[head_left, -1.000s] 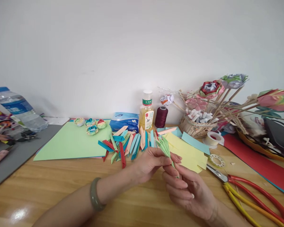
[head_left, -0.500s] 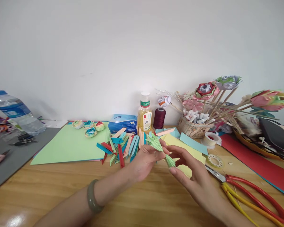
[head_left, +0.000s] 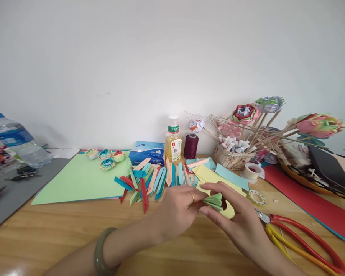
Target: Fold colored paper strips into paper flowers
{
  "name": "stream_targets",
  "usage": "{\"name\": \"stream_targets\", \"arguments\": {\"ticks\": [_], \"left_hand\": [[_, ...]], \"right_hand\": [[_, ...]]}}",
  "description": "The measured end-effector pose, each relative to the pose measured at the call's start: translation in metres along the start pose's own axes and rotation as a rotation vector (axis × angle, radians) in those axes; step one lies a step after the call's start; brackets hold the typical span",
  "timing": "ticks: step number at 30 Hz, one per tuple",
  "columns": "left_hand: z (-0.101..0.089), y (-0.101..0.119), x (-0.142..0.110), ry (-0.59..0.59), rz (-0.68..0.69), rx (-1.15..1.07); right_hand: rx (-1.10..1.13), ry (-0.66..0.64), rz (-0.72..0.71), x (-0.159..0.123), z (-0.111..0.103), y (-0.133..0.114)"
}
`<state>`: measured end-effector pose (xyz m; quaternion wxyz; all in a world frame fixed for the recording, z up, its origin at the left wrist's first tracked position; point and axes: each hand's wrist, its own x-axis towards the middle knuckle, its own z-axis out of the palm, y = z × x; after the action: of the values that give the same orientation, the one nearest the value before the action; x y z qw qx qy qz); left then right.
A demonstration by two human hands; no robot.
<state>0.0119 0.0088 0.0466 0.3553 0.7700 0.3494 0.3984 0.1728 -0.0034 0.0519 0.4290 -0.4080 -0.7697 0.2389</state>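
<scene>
My left hand [head_left: 179, 209] is closed round one end of a bundle of folded green paper strips [head_left: 214, 201], most of which it hides. From the other side, the thumb and fingers of my right hand [head_left: 232, 212] curve about the free end of the bundle, with the folded edges showing between both hands. Beneath and behind them lie yellow paper sheets [head_left: 202, 174]. Just beyond my left hand spreads a loose pile of folded paper strips [head_left: 145, 191] in red, blue, green and peach.
Red-and-yellow-handled scissors [head_left: 307, 234] lie at right, near a tape roll [head_left: 257, 197]. Several small paper flowers [head_left: 107, 164] rest on green paper [head_left: 74, 188]. Behind stand a tissue pack [head_left: 146, 153], a drink bottle [head_left: 173, 143], a thread spool [head_left: 191, 146] and a basket [head_left: 232, 159].
My left hand has turned over, back upward, so the fanned end of the green bundle no longer shows. The bundle sits slightly lower and to the right, its folded end toward my right hand.
</scene>
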Motion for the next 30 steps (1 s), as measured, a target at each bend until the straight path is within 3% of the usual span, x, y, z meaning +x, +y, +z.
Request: {"name": "stream_targets", "arguments": {"ticks": [3, 10, 13, 16, 20, 23, 26, 30], "left_hand": [[-0.001, 0.0, -0.002, 0.011, 0.076, 0.153], [-0.003, 0.003, -0.001, 0.059, -0.187, -0.26], [-0.003, 0.0, -0.002, 0.124, -0.153, -0.201], [-0.005, -0.005, -0.001, 0.142, -0.097, -0.072], [-0.008, -0.005, 0.001, 0.153, -0.045, 0.037], [-0.012, 0.001, 0.003, 0.133, -0.018, 0.062], [-0.014, 0.008, 0.005, 0.098, -0.064, 0.043], [-0.018, 0.011, 0.007, 0.074, -0.223, -0.145]], "right_hand": [[0.089, 0.017, 0.006, 0.001, -0.003, 0.0], [0.364, 0.165, 0.203, 0.002, -0.003, 0.012], [0.325, 0.077, 0.173, 0.004, -0.006, 0.015], [0.039, -0.027, -0.023, 0.009, -0.016, 0.013], [-0.563, 0.121, -0.484, 0.013, -0.027, 0.01], [-0.817, 0.027, -0.656, 0.012, -0.025, 0.011], [-0.692, -0.094, -0.526, 0.008, -0.016, 0.011], [-0.234, -0.184, -0.125, 0.002, -0.004, 0.005]]}}
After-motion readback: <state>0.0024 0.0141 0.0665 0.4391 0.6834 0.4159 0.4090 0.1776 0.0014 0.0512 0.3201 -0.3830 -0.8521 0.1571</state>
